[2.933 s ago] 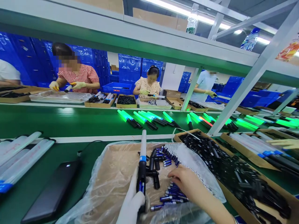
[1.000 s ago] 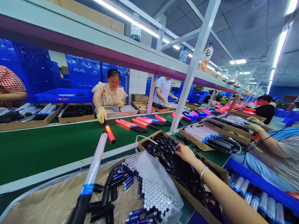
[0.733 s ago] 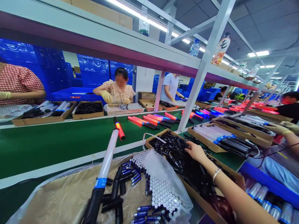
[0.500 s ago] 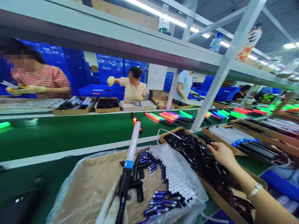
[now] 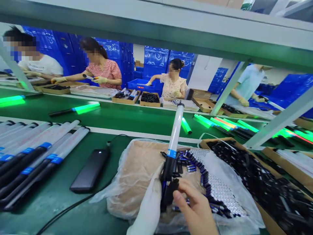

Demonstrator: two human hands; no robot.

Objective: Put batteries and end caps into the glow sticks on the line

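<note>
Light stick pointing outward, long axis leaning slightly right; gloved left hand gripping handle, bare right hand working just right, fingers pinching black piece beside handle

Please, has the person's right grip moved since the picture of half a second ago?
Yes. Against the carton of black parts, the right grip has moved left, from over it to the light stick's black handle.
</note>
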